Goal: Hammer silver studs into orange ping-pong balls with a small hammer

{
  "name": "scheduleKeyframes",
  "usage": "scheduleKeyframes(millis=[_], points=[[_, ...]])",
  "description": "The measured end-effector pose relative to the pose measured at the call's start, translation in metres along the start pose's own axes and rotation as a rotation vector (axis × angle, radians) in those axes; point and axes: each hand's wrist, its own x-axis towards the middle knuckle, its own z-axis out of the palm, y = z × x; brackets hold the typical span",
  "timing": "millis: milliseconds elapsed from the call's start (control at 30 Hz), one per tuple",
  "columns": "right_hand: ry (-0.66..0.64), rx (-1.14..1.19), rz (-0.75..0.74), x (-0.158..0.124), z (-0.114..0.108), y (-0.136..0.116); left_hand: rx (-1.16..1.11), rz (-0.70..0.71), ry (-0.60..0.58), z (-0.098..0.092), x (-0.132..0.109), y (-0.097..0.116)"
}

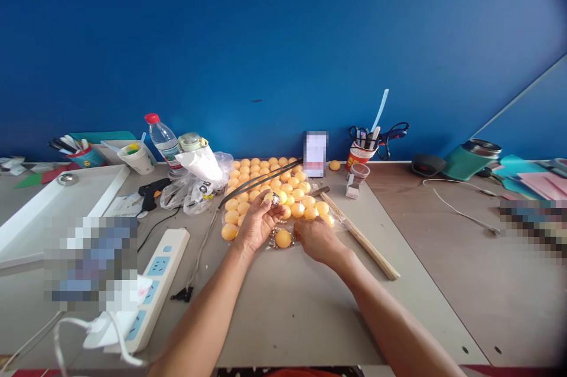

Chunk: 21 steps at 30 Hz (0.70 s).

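Note:
My left hand [259,224] is raised over the table, its fingers round an orange table tennis ball [281,196] partly covered with small shiny silvery pieces. My right hand [319,240] is lower, just right of a second orange ball [283,239] that rests among loose small shiny bits [273,242]. The fingers of this hand are pinched together, and whatever lies between them is too small to make out. Behind both hands, many orange table tennis balls [243,179] lie packed in a clear plastic bag, with a dark thin strip [261,178] across them.
A bundle of thin wooden sticks [370,247] lies to the right. A phone [315,155] stands behind the balls, near a paper cup of scissors and pens [359,155]. On the left are a power strip [155,288], a glue gun [153,191] and a white tray [106,188].

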Motion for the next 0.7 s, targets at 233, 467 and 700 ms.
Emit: scheduleKeyframes(millis=[233, 467, 700], points=[[0.009, 0.006, 0.028, 0.0009, -0.0006, 0.0004, -0.058, -0.017, 0.026, 0.0007, 0.0021, 0.0003], [0.009, 0.017, 0.036, 0.0015, 0.0054, 0.0051, -0.094, -0.045, 0.066, 0.0025, 0.003, 0.0015], [0.014, 0.033, 0.051, 0.0018, 0.0041, 0.0059, -0.135, -0.042, 0.109, 0.0063, 0.0014, 0.0024]])
